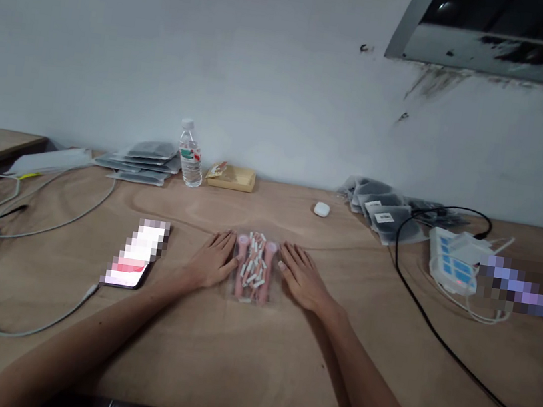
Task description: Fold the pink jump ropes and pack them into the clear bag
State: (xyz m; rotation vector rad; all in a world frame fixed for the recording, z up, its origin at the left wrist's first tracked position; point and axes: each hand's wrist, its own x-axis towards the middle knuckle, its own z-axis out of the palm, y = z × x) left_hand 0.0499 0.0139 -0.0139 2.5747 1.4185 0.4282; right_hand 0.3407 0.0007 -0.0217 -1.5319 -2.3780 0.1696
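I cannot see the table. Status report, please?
Left hand and right hand flat, open, flanking clear packet of pink and white parts. Nothing held. Phone left, apart.

A clear packet (253, 268) of pink tubes and white pieces lies flat mid-table.

Phone (135, 255) screen near the bench's left half is pixelated, unreadable. Another pixelated patch (522, 287) at the bench's right edge hides whatever lies there. Small white pieces in the clear packet (253, 268) too small to identify. Both forearms cut off by bottom edge. Bottle (191, 154) label illegible.
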